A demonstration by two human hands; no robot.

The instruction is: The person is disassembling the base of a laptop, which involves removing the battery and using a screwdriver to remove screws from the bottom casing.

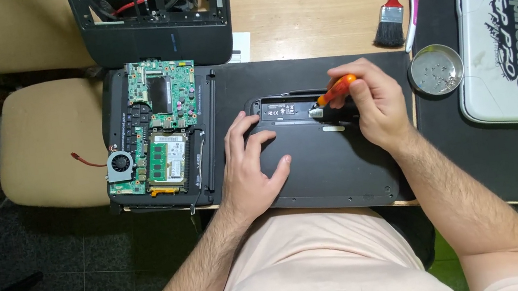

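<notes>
On the wooden table [315, 20], our left hand [250, 167] lies flat and open, steadying the black laptop base [331, 169]. Our right hand [373, 104] pinches the orange screwdriver [338, 90]. The shell looks rigid and light; we'd hold its edges.

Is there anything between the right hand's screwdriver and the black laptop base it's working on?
Nothing visible. The right hand holds the orange-handled screwdriver with its tip down at the black laptop base, while the left hand rests flat on the base.
</notes>
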